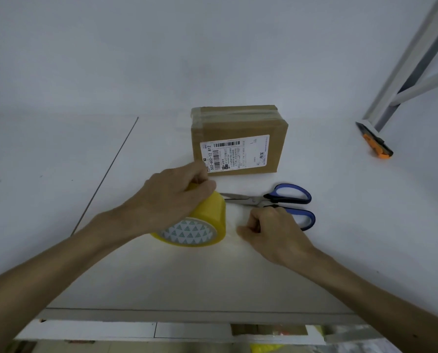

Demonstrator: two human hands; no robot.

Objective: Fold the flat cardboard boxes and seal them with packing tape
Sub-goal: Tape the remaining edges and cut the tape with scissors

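A closed brown cardboard box (238, 141) with a white shipping label stands on the white table (59, 187), with clear tape across its top. In front of it my left hand (169, 200) grips a yellow roll of packing tape (207, 222) from above, and the roll lies tilted on the table. My right hand (271, 230) is curled just right of the roll. It pinches what looks like the free end of a faint clear tape strip (234, 222) drawn from the roll.
Blue-handled scissors (286, 200) lie shut on the table just behind my right hand, blades pointing left. An orange and black tool (377, 145) lies at the foot of a grey metal frame (411, 72) at the far right. The table's front edge (187, 315) runs below my arms.
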